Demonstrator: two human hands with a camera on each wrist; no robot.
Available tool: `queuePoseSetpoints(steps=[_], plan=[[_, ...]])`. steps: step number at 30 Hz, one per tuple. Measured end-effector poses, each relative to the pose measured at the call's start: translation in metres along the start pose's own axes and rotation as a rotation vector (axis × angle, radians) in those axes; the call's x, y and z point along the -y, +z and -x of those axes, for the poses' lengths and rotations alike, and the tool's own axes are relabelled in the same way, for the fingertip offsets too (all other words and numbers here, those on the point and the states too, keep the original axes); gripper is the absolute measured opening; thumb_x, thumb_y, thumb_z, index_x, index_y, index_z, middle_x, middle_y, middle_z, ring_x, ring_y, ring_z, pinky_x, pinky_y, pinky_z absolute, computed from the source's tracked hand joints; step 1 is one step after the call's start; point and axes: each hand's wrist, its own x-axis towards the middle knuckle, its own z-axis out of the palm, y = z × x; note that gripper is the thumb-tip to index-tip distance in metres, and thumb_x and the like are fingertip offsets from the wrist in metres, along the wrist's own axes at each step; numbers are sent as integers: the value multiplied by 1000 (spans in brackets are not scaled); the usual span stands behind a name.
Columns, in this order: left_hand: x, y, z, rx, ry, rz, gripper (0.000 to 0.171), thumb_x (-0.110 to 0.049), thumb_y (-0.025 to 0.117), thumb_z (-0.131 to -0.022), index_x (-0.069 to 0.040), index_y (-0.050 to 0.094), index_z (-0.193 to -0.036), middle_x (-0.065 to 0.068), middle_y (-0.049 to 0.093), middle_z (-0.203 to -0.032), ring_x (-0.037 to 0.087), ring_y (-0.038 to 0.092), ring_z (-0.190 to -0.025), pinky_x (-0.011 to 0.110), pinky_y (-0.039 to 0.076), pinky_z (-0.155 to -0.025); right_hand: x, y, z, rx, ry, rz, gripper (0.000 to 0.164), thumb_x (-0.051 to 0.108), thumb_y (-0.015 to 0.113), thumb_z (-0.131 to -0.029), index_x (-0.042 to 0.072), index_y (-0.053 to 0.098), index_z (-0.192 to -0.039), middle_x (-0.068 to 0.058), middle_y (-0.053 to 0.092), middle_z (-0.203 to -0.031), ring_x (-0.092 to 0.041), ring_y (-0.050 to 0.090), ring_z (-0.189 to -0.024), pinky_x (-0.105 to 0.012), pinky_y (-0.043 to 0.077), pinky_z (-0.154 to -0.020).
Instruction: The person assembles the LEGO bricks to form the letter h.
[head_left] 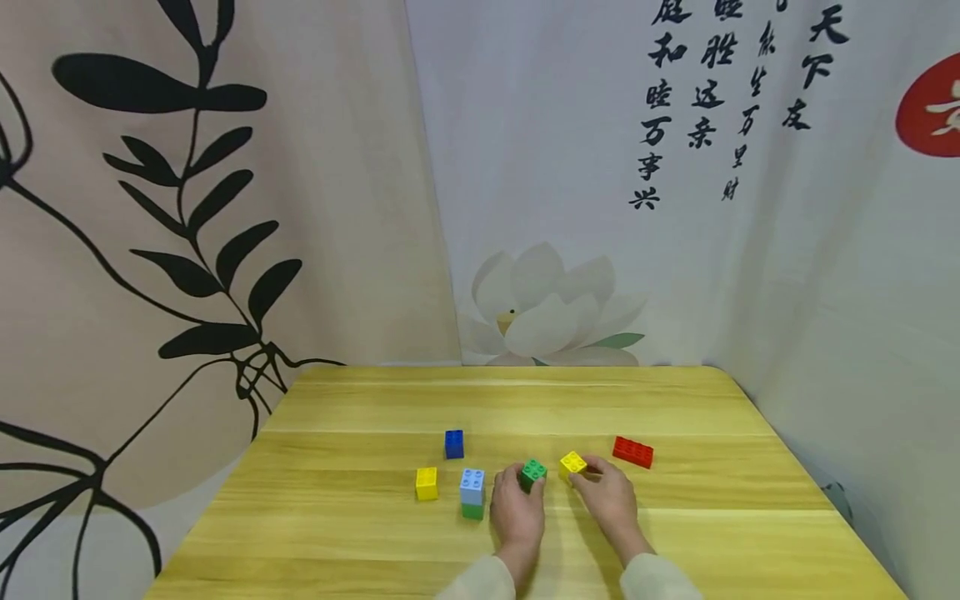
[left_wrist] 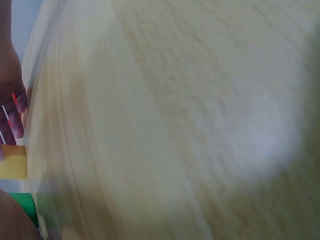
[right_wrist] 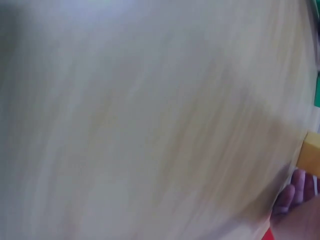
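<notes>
Between the thumb and fingers of my left hand (head_left: 517,510) is a green building block (head_left: 533,472), its studs facing up. To the right, my right hand (head_left: 609,498) pinches a yellow building block (head_left: 573,465) by its near right side. A small gap separates the two blocks in the head view. The left wrist view catches the green block (left_wrist: 24,206) and yellow block (left_wrist: 13,162) at its left edge. At the right edge of the right wrist view, the yellow block (right_wrist: 310,154) shows beside the fingers (right_wrist: 298,185).
Left of my left hand stands a light blue block (head_left: 472,483) on top of a green one (head_left: 472,511). Another yellow block (head_left: 426,483) and a dark blue block (head_left: 453,444) are farther left. A long red block (head_left: 633,452) lies beyond my right hand on the wooden table (head_left: 360,550).
</notes>
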Motion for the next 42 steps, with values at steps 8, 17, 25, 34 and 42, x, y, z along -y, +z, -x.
queuePoseSetpoints(steps=[8,17,25,34,42], plan=[[-4,-5,3,80,15,61,37,-17,81,-81,-6,66,-113,3,64,-104,20,62,-93,40,53,-84,-6,-10,2,95,-28,-64,43,11,74,-88,-6,62,-126,-19,68,-113,-33,65,-102,-41,56,-83],[-12,-15,3,156,107,219,31,-15,77,-87,-6,65,-114,-2,61,-102,18,58,-92,29,51,-75,-8,-15,4,185,-72,-31,38,9,75,-87,-2,66,-123,-10,70,-106,-26,65,-96,-42,55,-84],[-24,-27,-6,213,160,269,29,-16,75,-90,-6,65,-116,-1,60,-103,21,58,-96,29,49,-75,-8,-20,8,261,-65,-43,40,10,78,-84,2,68,-123,-6,70,-107,-25,65,-98,-42,54,-84],[-33,-47,-17,426,187,328,38,-21,74,-91,-4,64,-122,1,62,-107,26,59,-101,27,50,-74,-11,-27,11,350,-76,-60,38,16,78,-86,1,66,-119,-5,68,-108,-23,62,-100,-43,53,-86],[-33,-56,-24,572,179,347,35,-20,77,-88,-6,65,-118,-1,64,-102,18,59,-96,27,51,-75,-13,-36,14,453,-108,-111,39,15,76,-88,-1,66,-122,-9,69,-112,-24,62,-101,-44,52,-88]])
